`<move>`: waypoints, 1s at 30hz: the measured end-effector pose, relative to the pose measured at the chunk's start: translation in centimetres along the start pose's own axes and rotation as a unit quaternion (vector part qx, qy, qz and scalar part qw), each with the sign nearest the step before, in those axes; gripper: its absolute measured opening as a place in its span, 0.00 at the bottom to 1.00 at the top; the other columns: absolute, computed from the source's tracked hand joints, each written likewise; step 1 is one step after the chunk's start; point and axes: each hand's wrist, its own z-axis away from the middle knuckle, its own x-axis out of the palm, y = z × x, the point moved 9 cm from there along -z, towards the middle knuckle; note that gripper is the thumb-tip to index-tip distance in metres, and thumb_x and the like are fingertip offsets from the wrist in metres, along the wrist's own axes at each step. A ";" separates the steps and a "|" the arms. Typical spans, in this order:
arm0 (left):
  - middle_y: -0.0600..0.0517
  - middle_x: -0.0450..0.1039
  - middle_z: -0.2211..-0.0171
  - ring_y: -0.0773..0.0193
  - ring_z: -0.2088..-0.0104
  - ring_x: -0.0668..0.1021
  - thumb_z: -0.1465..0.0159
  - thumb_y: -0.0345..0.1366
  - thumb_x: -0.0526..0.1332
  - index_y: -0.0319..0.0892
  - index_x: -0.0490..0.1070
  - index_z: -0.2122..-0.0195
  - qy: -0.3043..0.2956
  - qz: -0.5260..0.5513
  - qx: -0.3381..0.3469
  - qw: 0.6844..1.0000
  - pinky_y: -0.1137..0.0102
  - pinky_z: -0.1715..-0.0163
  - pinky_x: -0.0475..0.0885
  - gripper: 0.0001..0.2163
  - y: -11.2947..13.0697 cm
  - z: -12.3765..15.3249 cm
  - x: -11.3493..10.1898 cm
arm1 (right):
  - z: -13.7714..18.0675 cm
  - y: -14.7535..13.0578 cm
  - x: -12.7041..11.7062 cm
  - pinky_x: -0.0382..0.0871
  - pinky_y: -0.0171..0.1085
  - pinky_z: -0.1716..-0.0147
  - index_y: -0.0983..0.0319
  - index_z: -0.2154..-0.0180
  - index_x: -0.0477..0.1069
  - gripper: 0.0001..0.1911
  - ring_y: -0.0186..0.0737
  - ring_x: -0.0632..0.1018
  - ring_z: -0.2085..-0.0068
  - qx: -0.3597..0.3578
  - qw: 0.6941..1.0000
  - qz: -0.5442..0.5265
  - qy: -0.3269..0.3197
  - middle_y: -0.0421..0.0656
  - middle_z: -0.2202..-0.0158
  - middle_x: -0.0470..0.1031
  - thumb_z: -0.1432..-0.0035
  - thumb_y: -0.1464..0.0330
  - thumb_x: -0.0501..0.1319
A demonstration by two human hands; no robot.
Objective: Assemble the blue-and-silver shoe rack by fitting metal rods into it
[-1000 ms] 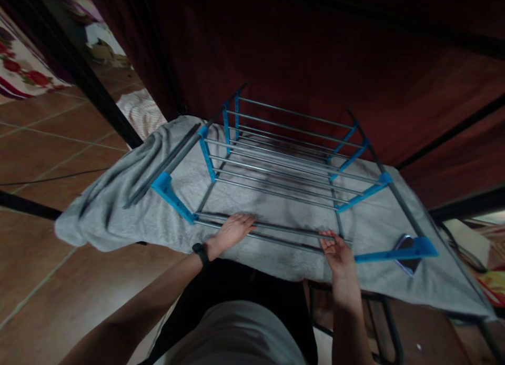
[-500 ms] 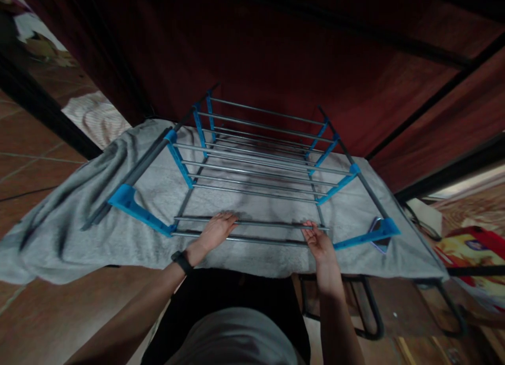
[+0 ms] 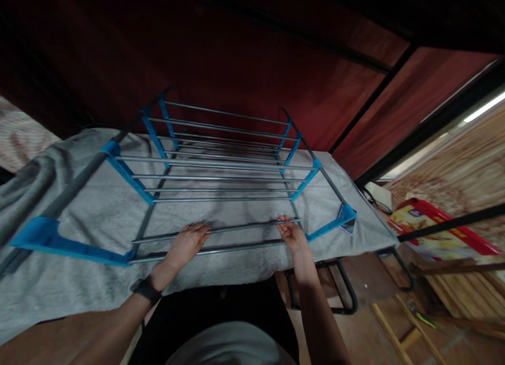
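Observation:
A rack of grey metal rods with blue plastic side brackets point(image 3: 221, 165) lies on a grey towel point(image 3: 71, 207) spread over a low table. My left hand point(image 3: 185, 245) rests palm down on the two nearest rods point(image 3: 236, 237), fingers stretched out. My right hand point(image 3: 291, 233) holds the right end of those rods with its fingers curled round them, close to the near right blue bracket point(image 3: 335, 223). A black band sits on my left wrist.
A dark red curtain point(image 3: 236, 54) hangs behind the rack. The table's black metal legs point(image 3: 347, 291) show below its right edge. At the right lie a red and yellow package point(image 3: 430, 223), wooden sticks point(image 3: 394, 333) and a patterned surface.
The view has swung to the right, so the rack now sits further left in the picture. Both hands stay on the nearest rods.

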 end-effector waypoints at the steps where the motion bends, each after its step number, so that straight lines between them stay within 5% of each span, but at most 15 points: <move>1: 0.44 0.80 0.53 0.52 0.52 0.81 0.28 0.37 0.53 0.43 0.77 0.50 0.001 -0.004 0.003 1.000 0.58 0.46 0.72 0.14 -0.1 -0.1 0.0 | -0.2 0.1 0.0 0.80 0.34 0.61 0.59 0.70 0.71 0.12 0.34 0.82 0.66 0.000 1.000 0.000 0.002 0.40 0.69 0.81 0.51 0.82 0.62; 30: 0.43 0.79 0.47 0.50 0.49 0.81 0.28 0.45 0.50 0.43 0.74 0.47 -0.042 -0.012 -0.027 0.999 0.59 0.46 0.74 0.19 -1.6 -2.5 1.4 | -2.5 0.7 0.3 0.78 0.42 0.60 0.56 0.73 0.70 0.07 0.39 0.77 0.68 -0.041 0.996 0.072 0.028 0.40 0.68 0.80 0.56 0.71 0.67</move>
